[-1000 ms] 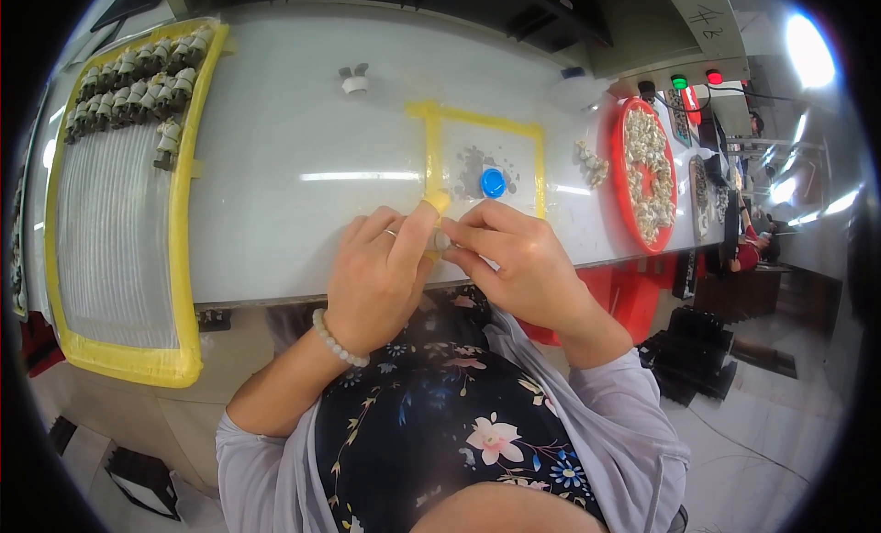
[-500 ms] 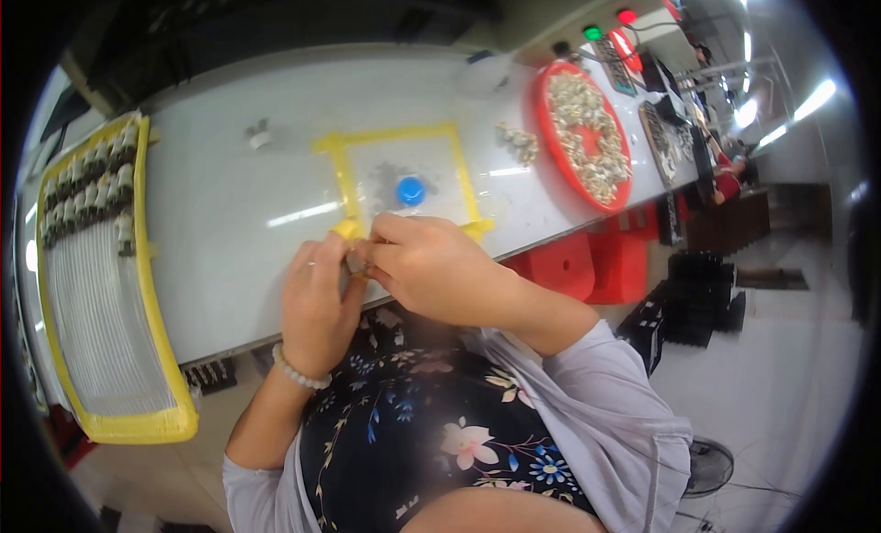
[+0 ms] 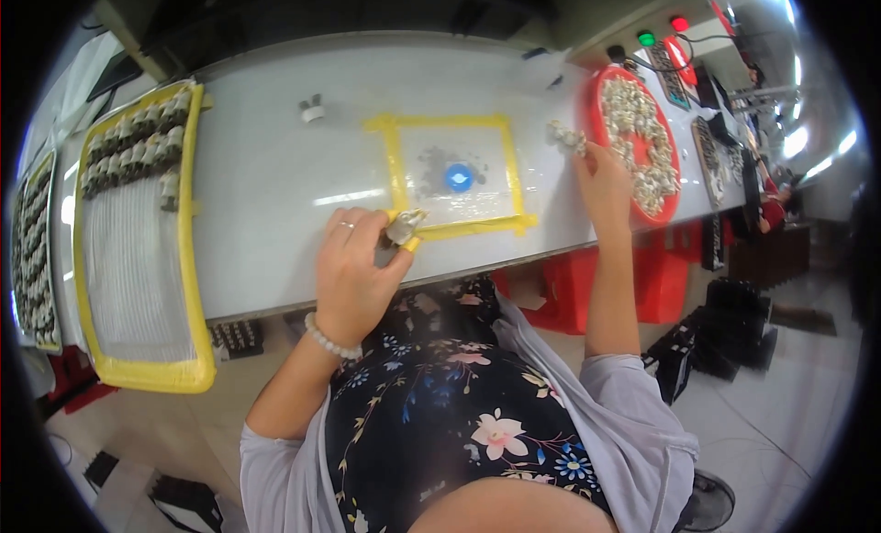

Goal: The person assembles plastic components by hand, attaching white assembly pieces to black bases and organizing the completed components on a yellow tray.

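Note:
My left hand (image 3: 353,271) is closed round a small grey-and-white cylindrical part (image 3: 405,226), held over the table's near edge. Yellow covers show on its fingertips. Off to the right, my right hand (image 3: 606,179) has its fingers pinched together at a little heap of small off-white pieces (image 3: 566,136). What lies between those fingertips is hidden. Right beside this hand stands a round red tray (image 3: 600,101) of similar pieces. A blue round cap-like thing (image 3: 459,177) sits between the hands, inside a yellow tape square (image 3: 456,122) with dark smudges.
At the left, a yellow-edged rack (image 3: 204,285) holds rows of grey-and-white parts at its far end. Another filled rack (image 3: 35,258) stands farther left. One white part with two dark prongs (image 3: 312,109) is on the table (image 3: 275,221). Red stools (image 3: 587,290) are under the right edge.
My right hand has left my left hand and moved right to the small heap by the tray. The left hand still holds the part, now more visible. The whole view has shifted.

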A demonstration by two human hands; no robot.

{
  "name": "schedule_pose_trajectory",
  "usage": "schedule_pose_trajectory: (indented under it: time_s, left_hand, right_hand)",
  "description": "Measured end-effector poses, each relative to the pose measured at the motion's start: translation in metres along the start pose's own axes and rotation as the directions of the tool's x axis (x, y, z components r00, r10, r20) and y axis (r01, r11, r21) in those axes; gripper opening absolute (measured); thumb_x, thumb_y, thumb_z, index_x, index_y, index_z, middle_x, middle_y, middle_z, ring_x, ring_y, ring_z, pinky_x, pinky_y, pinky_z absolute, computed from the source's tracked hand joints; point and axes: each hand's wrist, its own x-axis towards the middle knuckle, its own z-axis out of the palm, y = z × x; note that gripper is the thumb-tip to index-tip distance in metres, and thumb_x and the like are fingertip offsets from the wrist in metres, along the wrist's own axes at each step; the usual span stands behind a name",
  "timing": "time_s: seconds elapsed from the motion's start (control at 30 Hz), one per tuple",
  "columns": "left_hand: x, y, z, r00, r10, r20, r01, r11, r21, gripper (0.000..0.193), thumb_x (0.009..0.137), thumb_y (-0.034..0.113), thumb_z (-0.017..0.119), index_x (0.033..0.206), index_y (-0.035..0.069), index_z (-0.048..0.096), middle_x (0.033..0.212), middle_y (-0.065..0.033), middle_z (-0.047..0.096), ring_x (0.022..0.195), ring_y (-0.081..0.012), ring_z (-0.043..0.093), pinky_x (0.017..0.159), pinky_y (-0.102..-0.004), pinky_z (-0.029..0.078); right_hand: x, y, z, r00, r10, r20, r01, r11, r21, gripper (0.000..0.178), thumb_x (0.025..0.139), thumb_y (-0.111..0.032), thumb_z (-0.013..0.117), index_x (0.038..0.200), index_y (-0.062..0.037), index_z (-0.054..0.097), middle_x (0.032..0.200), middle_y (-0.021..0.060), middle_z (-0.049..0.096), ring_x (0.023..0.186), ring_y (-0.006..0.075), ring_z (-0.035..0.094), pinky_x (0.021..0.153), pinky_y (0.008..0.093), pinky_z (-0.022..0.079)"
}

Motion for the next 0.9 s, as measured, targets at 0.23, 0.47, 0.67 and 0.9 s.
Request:
schedule_pose_trajectory:
  time_s: [0.23,0.47,0.67,0.9]
  left_hand:
    - [0.002,0.006,-0.011,0.993,-0.114,-0.015,0.115,0.993,0.034,0.03,0.068,0.006,0.071,0.094,-0.003,0.059,0.078,-0.0106,0.058,0.07,-0.027,0.055,0.064,-0.0359,0.046]
    - [-0.001,0.005,-0.104,0.939,-0.231,-0.255,0.266,0.957,0.113,0.031,0.069,0.004,0.069,0.097,0.0,0.059,0.074,-0.0111,0.059,0.064,-0.018,0.056,0.059,-0.0307,0.047]
    - [0.009,-0.059,-0.2,0.876,-0.192,-0.443,0.407,0.786,0.465,0.027,0.073,0.003,0.066,0.098,0.002,0.059,0.066,-0.0133,0.062,0.061,-0.0275,0.061,0.061,-0.0349,0.048]
    - [0.023,-0.092,-0.193,0.95,-0.207,-0.235,0.312,0.694,0.649,0.034,0.074,0.001,0.062,0.108,0.003,0.056,0.09,-0.0191,0.062,0.08,-0.0356,0.059,0.071,-0.0433,0.048]
  right_hand:
    - [-0.012,-0.028,0.013,0.991,-0.12,-0.06,0.131,0.958,0.255,0.028,0.078,-0.007,0.067,0.106,-0.003,0.063,0.084,0.0126,0.063,0.071,0.0223,0.061,0.065,0.0334,0.048]
    - [-0.03,-0.05,0.015,0.946,-0.316,-0.065,0.322,0.913,0.252,0.024,0.077,0.0,0.066,0.101,0.0007,0.065,0.086,0.0124,0.062,0.075,0.0263,0.06,0.066,0.0339,0.048]
    - [-0.03,-0.047,0.014,0.912,-0.403,-0.082,0.409,0.869,0.279,0.022,0.082,-0.003,0.064,0.103,0.0025,0.064,0.097,0.0142,0.063,0.087,0.0276,0.062,0.075,0.0338,0.049]
    - [-0.041,-0.058,0.016,0.972,-0.222,-0.079,0.234,0.876,0.423,0.021,0.079,0.0,0.065,0.1,0.0023,0.065,0.095,0.0129,0.062,0.081,0.0266,0.059,0.067,0.0334,0.048]
